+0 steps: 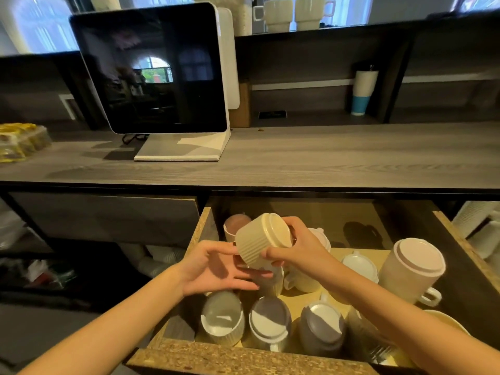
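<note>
A ribbed cream cup (257, 239), tilted base-up, is held above an open drawer (243, 355) of cups. The right grip (295, 247) curls round its wall; the left grip (216, 269) lies open beneath, possibly touching. Likely ceramic: rigid, smooth and breakable, best held by the ribbed sides.

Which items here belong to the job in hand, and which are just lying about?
In the job: ribbed cup, gripped by the right hand, left hand open beneath it; open drawer of upturned cups.
Lying about: screen, blue-and-white tumbler, two shelf mugs, yellow packets.
</note>
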